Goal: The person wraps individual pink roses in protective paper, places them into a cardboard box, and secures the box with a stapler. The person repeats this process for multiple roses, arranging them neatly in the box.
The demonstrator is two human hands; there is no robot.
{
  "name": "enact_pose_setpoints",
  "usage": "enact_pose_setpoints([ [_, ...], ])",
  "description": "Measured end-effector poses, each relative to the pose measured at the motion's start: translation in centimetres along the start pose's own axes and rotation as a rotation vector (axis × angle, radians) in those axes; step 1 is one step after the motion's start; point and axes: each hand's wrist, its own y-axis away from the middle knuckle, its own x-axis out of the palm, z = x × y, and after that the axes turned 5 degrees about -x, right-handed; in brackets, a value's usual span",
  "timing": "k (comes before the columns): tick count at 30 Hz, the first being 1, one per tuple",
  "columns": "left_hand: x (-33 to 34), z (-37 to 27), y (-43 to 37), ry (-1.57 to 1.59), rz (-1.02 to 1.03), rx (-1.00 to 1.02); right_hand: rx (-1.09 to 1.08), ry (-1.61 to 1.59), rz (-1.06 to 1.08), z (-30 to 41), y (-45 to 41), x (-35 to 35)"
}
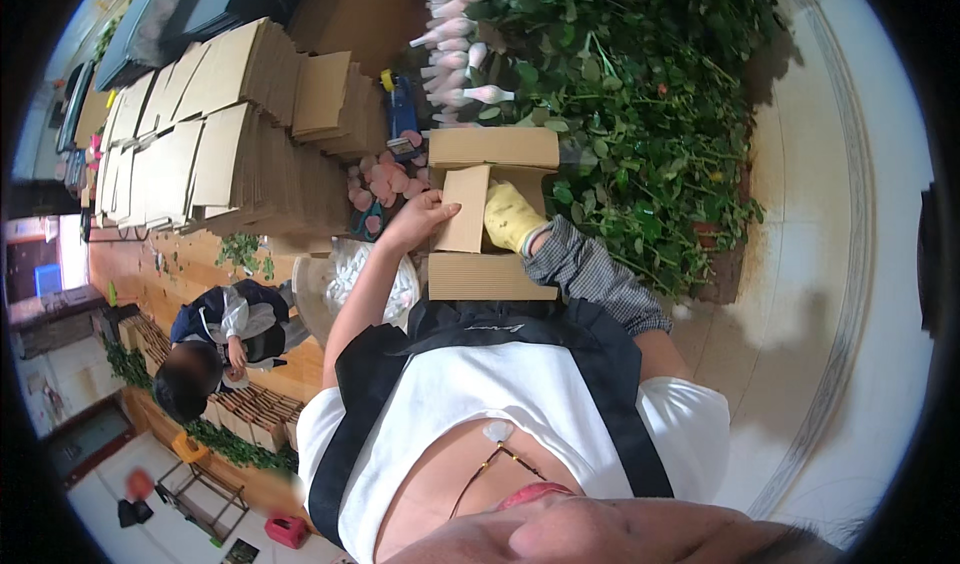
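Note:
In front of me lies an opened piece of corrugated cardboard packaging with flaps at its top and bottom. My bare left hand pinches the left edge of a smaller cardboard flap between thumb and fingers. Inside the cardboard, at that flap's right edge, is my right hand in a yellow work glove, its fingertips hidden. A checked sleeve covers the right forearm. Beside my left hand lie loose pink petals and teal-handled scissors. Above the cardboard, pink rosebuds in white sleeves form a row.
Leafy green rose stems heap up on the right. At left stand tall stacks of flat cardboard, with a blue tape dispenser beside them. A round tub of small white pieces stands near my left forearm. A co-worker is further left.

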Motion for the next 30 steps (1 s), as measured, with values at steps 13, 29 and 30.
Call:
enact_pose_setpoints([
  [13,2.3,-3.0,-0.3,-1.328,-0.489,0.037,0.132,0.089,0.303,0.7,-1.7,-3.0],
  [29,10.9,-2.8,4.5,-1.741,-0.3,0.197,0.191,-0.596,-0.688,-13.7,5.4,-14.9],
  [30,10.5,-2.3,4.6,-1.696,-0.321,0.211,0.355,-0.218,-0.581,-15.5,5.0,-15.8],
])
